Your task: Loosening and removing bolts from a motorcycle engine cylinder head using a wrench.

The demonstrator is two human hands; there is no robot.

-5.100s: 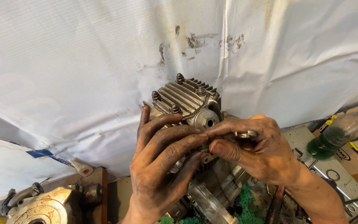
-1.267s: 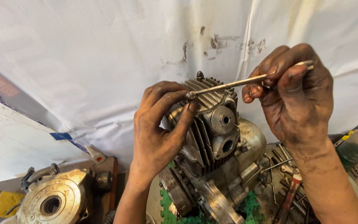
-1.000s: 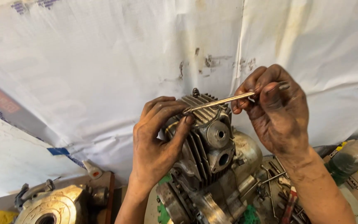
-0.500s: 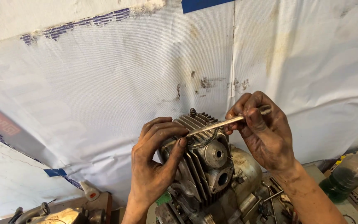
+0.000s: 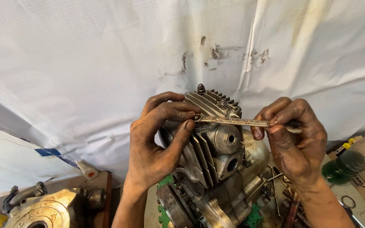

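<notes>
A grimy finned engine cylinder head point(image 5: 214, 126) stands in the middle, on top of a metal engine block point(image 5: 216, 198). My left hand point(image 5: 157, 141) clasps the head's left side, its fingertips pressing on the ring end of a slim metal wrench point(image 5: 237, 121). That ring end sits on a nut at the top of the head. My right hand point(image 5: 294, 139) pinches the wrench's far end, holding it nearly level across the head. Two acorn nuts point(image 5: 201, 88) stick up from the top fins.
A white stained tarp point(image 5: 106, 63) hangs right behind the engine. A second engine casing point(image 5: 47, 209) lies at the bottom left beside a small white nozzle cap point(image 5: 87, 169). A green-tinted plastic bottle point(image 5: 351, 160) and loose tools lie on the bench at right.
The wrench has dropped from tilted up to nearly level, and my right hand has come down with it. My left hand stays on the cylinder head. The camera view shifted.
</notes>
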